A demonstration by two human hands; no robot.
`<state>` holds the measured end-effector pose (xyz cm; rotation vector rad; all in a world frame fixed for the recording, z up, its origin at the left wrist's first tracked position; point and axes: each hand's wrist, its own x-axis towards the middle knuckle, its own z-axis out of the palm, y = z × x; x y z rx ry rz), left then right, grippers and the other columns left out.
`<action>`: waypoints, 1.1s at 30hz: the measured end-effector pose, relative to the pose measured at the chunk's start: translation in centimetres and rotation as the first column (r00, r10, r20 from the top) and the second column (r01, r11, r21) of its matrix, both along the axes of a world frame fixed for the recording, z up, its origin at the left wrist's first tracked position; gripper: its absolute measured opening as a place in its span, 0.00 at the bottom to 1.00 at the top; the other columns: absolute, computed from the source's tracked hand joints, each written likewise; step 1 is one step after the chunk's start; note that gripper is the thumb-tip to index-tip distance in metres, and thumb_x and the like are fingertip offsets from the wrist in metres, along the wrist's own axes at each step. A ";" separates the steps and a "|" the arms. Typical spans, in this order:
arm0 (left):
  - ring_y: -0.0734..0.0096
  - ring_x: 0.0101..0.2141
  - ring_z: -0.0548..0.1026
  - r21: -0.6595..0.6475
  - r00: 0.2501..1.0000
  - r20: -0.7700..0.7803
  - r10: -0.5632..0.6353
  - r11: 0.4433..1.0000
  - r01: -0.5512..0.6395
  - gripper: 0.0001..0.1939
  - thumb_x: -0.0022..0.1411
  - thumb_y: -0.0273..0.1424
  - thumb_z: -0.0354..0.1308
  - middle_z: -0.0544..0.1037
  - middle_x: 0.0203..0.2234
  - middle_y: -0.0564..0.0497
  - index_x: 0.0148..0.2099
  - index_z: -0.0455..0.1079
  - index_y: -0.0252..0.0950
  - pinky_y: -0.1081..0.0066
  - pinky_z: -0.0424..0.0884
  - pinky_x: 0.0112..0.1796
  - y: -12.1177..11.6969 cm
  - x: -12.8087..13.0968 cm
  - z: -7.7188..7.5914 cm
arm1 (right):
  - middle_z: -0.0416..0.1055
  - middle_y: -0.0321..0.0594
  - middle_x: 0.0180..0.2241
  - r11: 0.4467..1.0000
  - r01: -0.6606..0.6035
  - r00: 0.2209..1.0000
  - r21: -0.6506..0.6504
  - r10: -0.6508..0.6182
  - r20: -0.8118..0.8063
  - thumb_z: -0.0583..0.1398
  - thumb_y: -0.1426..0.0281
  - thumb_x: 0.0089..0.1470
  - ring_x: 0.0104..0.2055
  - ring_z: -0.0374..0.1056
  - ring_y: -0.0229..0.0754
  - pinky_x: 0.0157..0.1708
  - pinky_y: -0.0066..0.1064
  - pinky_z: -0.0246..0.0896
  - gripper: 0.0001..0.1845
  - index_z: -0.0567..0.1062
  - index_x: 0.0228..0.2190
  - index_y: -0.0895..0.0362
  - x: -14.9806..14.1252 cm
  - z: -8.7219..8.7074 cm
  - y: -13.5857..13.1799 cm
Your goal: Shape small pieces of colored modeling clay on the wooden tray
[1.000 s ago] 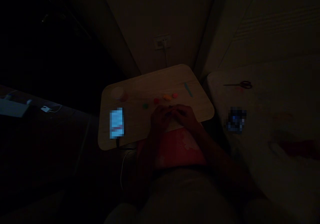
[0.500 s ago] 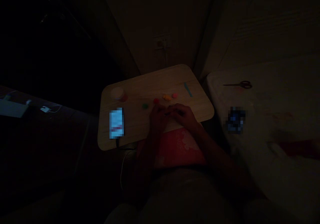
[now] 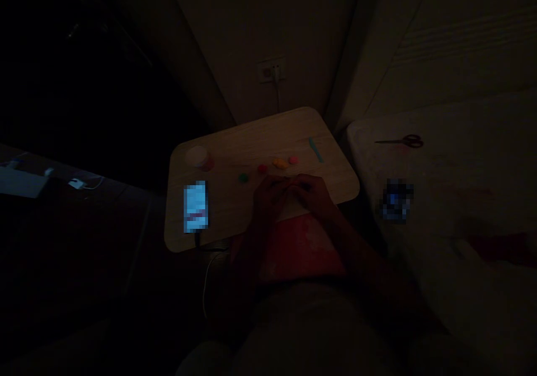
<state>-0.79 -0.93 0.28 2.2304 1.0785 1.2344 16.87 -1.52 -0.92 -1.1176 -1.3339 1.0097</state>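
Note:
In dim light, my left hand (image 3: 269, 196) and my right hand (image 3: 312, 192) meet over the near edge of the small table (image 3: 226, 214). Fingers of both are bent round a small orange-red lump (image 3: 295, 182), apparently modelling clay; much of it is hidden. Just beyond the hands lie a green lump (image 3: 243, 178), a red lump (image 3: 262, 169), a knobbly orange lump (image 3: 280, 164) and a pink lump (image 3: 293, 160). Farther right rests a flat teal strip, like a plastic clay knife (image 3: 316, 150).
A pale-topped tub (image 3: 198, 157) stands at the table's left, with a lit phone (image 3: 195, 207) and its cable nearer me. Something red (image 3: 293, 253) lies below the table's edge. Scissors (image 3: 405, 141) and a blurred dark object (image 3: 396, 200) lie on the pale surface at right.
My hands have turned slightly and shifted a little to the right; the orange-red lump between the fingers now shows more clearly. The lumps on the table have stayed put.

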 end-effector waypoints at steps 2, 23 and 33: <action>0.65 0.45 0.80 -0.023 1.000 -0.016 -0.004 1.000 0.003 0.12 0.72 0.36 0.61 0.80 0.43 0.47 0.52 0.81 0.43 0.62 0.79 0.49 -0.1 0.0 0.1 | 0.78 0.38 0.27 1.000 0.008 1.000 -0.014 -0.008 -0.014 0.70 0.56 0.51 0.29 0.69 0.41 0.32 0.33 0.64 0.14 0.82 0.25 0.54 0.0 -0.1 0.0; 0.65 0.37 0.82 -0.072 0.996 0.060 0.065 0.996 -0.060 0.07 0.69 0.37 0.64 0.85 0.36 0.49 0.41 0.83 0.42 0.63 0.79 0.43 -0.1 0.0 -0.2 | 0.75 0.36 0.22 0.992 -0.071 0.988 -0.105 0.055 -0.141 0.71 0.56 0.49 0.24 0.65 0.37 0.26 0.30 0.61 0.16 0.81 0.22 0.55 0.1 0.5 -0.1; 0.64 0.37 0.77 -0.117 0.953 0.252 0.166 0.983 -0.141 0.13 0.72 0.40 0.57 0.79 0.33 0.48 0.37 0.75 0.38 0.66 0.74 0.43 0.4 -0.2 -0.4 | 0.76 0.37 0.25 0.986 0.097 0.964 -0.139 -0.127 -0.232 0.72 0.54 0.49 0.25 0.67 0.38 0.26 0.29 0.62 0.16 0.81 0.27 0.54 0.5 0.1 0.1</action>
